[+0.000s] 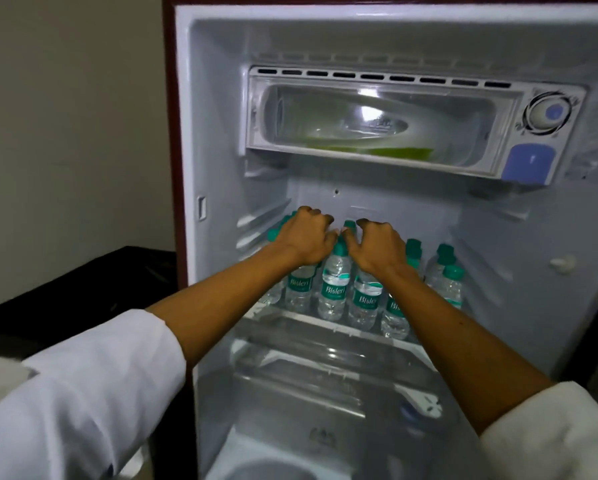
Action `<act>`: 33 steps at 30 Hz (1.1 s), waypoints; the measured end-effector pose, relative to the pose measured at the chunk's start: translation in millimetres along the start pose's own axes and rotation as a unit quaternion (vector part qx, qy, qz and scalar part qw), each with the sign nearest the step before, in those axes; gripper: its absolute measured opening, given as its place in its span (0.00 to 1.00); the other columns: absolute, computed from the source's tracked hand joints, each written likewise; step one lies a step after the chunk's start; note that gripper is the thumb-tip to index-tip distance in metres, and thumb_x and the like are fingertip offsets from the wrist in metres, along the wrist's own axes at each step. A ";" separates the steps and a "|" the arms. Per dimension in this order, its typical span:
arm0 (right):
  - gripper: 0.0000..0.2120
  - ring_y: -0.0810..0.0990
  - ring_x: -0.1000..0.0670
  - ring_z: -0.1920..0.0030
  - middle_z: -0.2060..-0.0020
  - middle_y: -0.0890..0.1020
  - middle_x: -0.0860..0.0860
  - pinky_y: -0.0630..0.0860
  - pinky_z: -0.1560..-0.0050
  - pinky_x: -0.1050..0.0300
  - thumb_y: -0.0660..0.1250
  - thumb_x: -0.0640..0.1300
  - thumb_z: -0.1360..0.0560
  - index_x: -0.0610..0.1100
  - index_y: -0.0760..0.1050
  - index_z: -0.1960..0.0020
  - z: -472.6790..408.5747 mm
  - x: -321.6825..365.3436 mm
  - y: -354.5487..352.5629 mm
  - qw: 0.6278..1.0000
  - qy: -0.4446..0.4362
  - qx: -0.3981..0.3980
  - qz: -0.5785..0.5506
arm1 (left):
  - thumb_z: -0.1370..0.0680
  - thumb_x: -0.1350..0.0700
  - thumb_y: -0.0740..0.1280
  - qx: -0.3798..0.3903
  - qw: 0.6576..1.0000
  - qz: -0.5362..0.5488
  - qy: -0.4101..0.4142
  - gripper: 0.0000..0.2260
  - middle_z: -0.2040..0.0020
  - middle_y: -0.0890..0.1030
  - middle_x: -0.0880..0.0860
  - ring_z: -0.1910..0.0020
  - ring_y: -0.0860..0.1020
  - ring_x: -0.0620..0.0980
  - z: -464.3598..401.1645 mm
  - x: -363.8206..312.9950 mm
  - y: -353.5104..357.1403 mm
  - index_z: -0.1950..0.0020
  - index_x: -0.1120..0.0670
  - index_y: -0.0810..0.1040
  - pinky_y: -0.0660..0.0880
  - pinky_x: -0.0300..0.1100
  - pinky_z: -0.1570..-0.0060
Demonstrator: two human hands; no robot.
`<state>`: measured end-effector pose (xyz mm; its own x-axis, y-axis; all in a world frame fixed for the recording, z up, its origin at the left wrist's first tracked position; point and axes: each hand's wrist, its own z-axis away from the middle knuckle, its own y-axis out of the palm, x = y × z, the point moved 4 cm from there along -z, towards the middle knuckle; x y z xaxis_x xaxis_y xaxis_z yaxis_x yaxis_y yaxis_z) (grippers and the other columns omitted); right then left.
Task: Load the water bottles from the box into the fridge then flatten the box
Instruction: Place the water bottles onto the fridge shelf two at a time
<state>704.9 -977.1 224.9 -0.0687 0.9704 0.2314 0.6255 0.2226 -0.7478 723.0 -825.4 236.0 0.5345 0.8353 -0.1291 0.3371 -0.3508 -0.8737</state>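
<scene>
here both hands [342, 242] rest atop the shelved water bottles [333, 289].

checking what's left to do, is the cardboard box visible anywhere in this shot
No, only the open fridge, the water bottles on its shelf and both hands resting on their caps show; no box is in view.

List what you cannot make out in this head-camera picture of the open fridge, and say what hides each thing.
- Cardboard box: out of frame in the head view.
- Bottles under the left hand and right hand: the hands cover their green caps, so any grip is unclear.
- Total count of clear plastic water bottles: the forearms block the back rows.
- Contents of the clear-fronted freezer compartment: glare and blur.
- Fridge door: cut off by the edge.
</scene>
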 end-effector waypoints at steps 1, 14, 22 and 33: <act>0.20 0.81 0.41 0.53 0.51 0.83 0.42 0.75 0.58 0.53 0.58 0.58 0.20 0.43 0.78 0.43 5.9 3.6 2.1 1.000 -0.010 -0.006 0.000 | 0.20 0.47 0.58 -0.009 1.000 -0.021 0.015 0.20 0.37 0.77 0.61 0.36 0.71 0.61 13.3 -0.8 0.4 0.34 0.57 0.75 0.71 0.54 0.38; 0.24 0.76 0.40 0.35 0.37 0.79 0.39 0.61 0.28 0.37 0.59 0.55 0.22 0.38 0.77 0.36 90.5 82.1 37.9 0.973 -0.205 -0.081 -0.070 | 0.21 0.35 0.47 -0.030 0.992 -0.122 0.020 0.34 0.24 0.62 0.60 0.23 0.56 0.59 204.8 37.1 -2.2 0.23 0.56 0.62 0.55 0.58 0.26; 0.17 0.81 0.42 0.43 0.42 0.82 0.42 0.75 0.40 0.45 0.65 0.49 0.22 0.39 0.80 0.40 175.4 177.4 78.8 0.891 -0.375 -0.083 -0.243 | 0.21 0.35 0.52 0.014 0.984 -0.171 -0.045 0.37 0.26 0.63 0.66 0.26 0.63 0.64 335.1 86.3 -10.0 0.25 0.64 0.61 0.65 0.56 0.29; 0.20 0.78 0.46 0.36 0.37 0.80 0.45 0.75 0.37 0.48 0.65 0.50 0.22 0.40 0.78 0.35 313.8 336.0 120.5 0.777 -0.509 0.052 -0.367 | 0.22 0.31 0.47 0.085 0.923 -0.252 -0.278 0.39 0.22 0.56 0.61 0.22 0.53 0.60 535.2 132.8 -38.7 0.21 0.58 0.54 0.55 0.59 0.26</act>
<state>513.3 -594.9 17.3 -0.9895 0.1372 0.0462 0.0650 0.7062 -0.7050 366.2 -474.2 1.6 -0.1533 0.9789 0.1352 0.2829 0.1745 -0.9431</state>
